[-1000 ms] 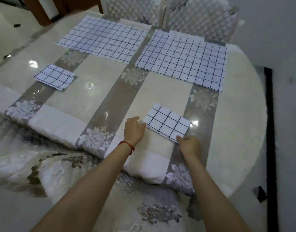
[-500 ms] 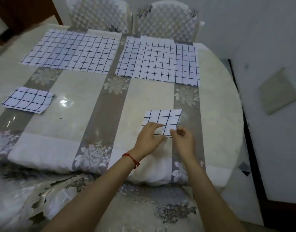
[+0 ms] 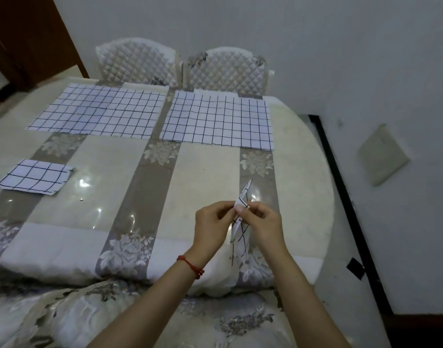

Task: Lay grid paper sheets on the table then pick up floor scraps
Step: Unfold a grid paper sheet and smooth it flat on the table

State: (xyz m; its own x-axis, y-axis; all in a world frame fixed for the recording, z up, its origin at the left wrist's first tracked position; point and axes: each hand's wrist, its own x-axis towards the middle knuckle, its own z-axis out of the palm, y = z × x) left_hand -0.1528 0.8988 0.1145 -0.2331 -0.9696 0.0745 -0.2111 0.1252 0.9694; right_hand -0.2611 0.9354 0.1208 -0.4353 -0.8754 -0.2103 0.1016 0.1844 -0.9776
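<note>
Fingers (image 3: 240, 209) of both hands pinch creased grid paper (image 3: 241, 237).

Just one head cam here, looking forward and down from the near edge of the table (image 3: 315, 172), hands close below, two chairs (image 3: 182, 66) and the wall beyond.

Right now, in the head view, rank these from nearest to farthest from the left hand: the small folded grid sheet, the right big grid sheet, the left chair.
From the left hand:
1. right big grid sheet, straight ahead, slightly right.
2. small folded grid sheet, far left.
3. left chair, beyond the table's far edge.
</note>
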